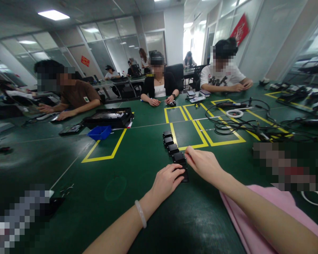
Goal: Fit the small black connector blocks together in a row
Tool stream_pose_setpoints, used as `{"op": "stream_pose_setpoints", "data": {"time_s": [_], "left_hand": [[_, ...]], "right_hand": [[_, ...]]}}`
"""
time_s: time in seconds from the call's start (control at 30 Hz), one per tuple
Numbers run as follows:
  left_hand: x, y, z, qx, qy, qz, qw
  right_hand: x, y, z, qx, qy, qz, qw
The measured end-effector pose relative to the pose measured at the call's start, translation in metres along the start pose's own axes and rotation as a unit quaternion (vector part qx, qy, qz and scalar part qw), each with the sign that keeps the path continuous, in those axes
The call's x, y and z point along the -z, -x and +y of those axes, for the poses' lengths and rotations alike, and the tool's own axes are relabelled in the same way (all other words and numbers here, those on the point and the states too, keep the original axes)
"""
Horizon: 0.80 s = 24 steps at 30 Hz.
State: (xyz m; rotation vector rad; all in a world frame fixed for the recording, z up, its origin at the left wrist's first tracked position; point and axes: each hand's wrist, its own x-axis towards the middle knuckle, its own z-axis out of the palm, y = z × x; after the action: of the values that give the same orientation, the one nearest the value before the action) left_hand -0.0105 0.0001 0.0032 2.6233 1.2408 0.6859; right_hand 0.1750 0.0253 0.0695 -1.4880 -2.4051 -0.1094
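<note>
A row of several small black box-like pieces [173, 149] runs away from me on the green table. My left hand [166, 179], with a pale bangle at the wrist, grips the nearest black piece [185, 176], its fingers curled over the top and partly hiding it. My right hand [205, 163] is closed in a pinch at the right side of the row, beside the second-nearest black box [178, 157]. Whatever lies between the right fingertips is hidden or too small to make out.
Yellow tape outlines [194, 147] mark the green table [148, 155]. Left stand a blue bin [99, 133] and a black tray [108, 121]. Tangled black cables [230, 125] lie at right, with pink cloth [257, 211] under my right arm. Several people sit around.
</note>
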Motion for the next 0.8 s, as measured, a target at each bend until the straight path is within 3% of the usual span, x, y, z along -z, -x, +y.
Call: {"op": "stream_pose_setpoints", "data": {"time_s": [0.37, 0.6, 0.8], "left_hand": [[0.0012, -0.0005, 0.0002, -0.006, 0.003, 0.01, 1.0], [0.0009, -0.0003, -0.0001, -0.009, 0.001, 0.01, 1.0], [0.0005, -0.0001, -0.0005, -0.008, 0.0, 0.011, 1.0]], "right_hand": [[-0.0038, -0.0006, -0.0011, -0.024, -0.016, 0.002, 1.0], [-0.0008, 0.0009, 0.0, 0.016, -0.013, 0.004, 1.0], [-0.0046, -0.0006, -0.0021, -0.014, -0.023, 0.006, 1.0]]}}
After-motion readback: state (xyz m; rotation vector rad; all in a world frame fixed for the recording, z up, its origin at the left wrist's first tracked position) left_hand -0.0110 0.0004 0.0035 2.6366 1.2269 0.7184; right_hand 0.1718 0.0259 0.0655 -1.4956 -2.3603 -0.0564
